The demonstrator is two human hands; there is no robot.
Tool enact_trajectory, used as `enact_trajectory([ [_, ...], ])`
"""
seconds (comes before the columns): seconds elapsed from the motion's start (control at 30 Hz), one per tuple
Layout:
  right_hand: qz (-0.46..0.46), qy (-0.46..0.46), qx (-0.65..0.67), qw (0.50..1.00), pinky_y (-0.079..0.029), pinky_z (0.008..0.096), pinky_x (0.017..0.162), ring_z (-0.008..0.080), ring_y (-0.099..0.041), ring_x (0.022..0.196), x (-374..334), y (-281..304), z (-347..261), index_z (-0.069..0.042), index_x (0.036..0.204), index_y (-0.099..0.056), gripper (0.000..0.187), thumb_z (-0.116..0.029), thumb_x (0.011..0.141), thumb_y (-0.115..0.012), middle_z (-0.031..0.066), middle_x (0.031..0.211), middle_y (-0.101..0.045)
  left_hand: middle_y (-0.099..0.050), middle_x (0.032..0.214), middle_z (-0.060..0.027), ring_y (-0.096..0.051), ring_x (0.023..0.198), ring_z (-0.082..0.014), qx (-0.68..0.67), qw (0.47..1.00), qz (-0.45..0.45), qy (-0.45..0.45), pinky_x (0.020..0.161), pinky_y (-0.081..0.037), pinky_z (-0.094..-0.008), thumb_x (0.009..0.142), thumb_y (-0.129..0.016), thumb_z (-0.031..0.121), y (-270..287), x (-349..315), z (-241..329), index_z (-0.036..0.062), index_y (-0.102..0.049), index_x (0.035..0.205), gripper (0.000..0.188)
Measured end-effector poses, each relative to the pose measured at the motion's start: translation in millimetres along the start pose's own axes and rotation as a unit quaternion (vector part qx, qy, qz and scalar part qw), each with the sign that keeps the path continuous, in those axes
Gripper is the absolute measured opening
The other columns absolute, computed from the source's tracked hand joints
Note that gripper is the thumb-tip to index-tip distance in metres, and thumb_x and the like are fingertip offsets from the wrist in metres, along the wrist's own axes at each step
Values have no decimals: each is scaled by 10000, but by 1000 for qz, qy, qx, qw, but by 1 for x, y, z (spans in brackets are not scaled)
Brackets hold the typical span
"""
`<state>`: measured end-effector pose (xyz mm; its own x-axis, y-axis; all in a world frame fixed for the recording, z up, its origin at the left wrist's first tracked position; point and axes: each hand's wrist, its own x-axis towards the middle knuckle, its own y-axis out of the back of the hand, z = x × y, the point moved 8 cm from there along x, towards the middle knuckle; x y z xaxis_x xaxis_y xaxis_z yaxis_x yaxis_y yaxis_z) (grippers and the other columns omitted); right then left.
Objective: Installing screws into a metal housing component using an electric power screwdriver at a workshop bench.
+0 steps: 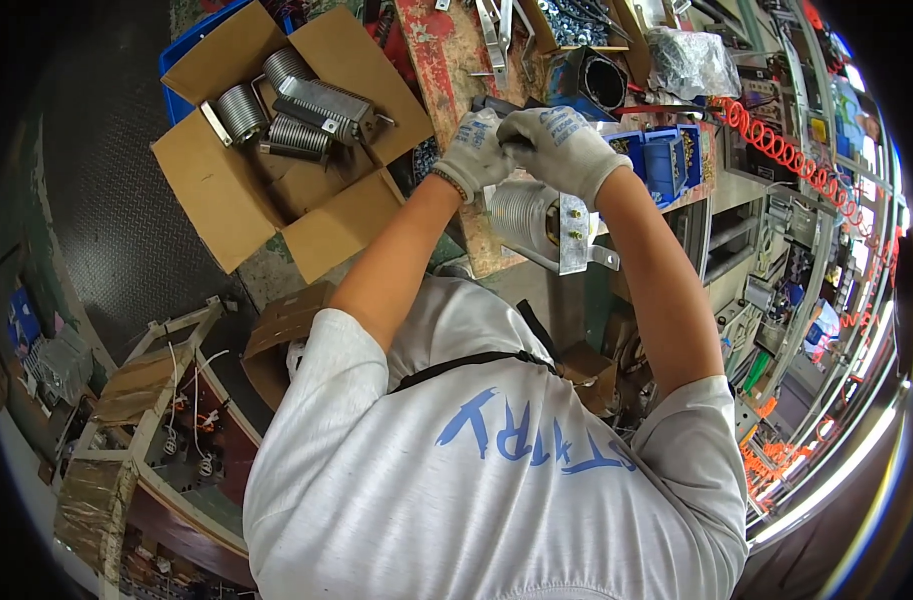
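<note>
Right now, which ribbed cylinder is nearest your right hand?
The ribbed cylinder at the bench edge, near the right hand; the others lie in the cardboard box.

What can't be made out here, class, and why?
- Head view: anything between the white-gloved left hand and white-gloved right hand, hidden by them.
- Head view: bottom of the open brown cardboard box, partly covered by grey ribbed metal cylinders.
- Head view: heaped silvery metal bits, too tiny to identify.
</note>
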<state>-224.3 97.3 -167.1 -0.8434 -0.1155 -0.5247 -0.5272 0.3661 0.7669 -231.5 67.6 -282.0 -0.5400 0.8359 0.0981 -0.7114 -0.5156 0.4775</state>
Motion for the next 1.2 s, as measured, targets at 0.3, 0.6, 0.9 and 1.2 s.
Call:
enact_trajectory([
  [0.3,163,51,-13,985,-488,379,927,331,-599,1099,-26,23,1,-73,1310,-510,511,-160,832,-668,178,1211,-606,-674,1022,-95,-616,968,-318,63,991,80,-89,880,-499,-391,729,-666,203,2,5,15,110,-657,1045,330],
  [0.6,255,-177,-100,945,-359,451,1061,430,-448,1245,-113,11,-24,97,1370,-333,786,-327,809,-684,311,1352,-431,-624,1192,-157,-537,1162,-281,60,994,-11,89,975,-445,-378,786,-652,521,-15,0,-19,29,-662,1050,558],
  [0.9,340,-158,-50,926,-312,488,1068,414,-405,1242,-114,-35,-5,51,1373,-366,765,-221,744,-707,247,1338,-449,-638,725,-122,-604,713,-307,-96,995,17,-10,683,-474,-389,786,-719,273,21,6,66,61,-672,724,226],
  [1.2,350,-149,-19,925,-348,524,1020,414,-427,1212,-106,-30,-13,4,1338,-423,704,-258,741,-689,212,1302,-482,-485,557,-123,-495,573,-311,-29,971,217,-100,552,-377,-422,808,-691,162,27,-4,46,37,-510,548,340],
])
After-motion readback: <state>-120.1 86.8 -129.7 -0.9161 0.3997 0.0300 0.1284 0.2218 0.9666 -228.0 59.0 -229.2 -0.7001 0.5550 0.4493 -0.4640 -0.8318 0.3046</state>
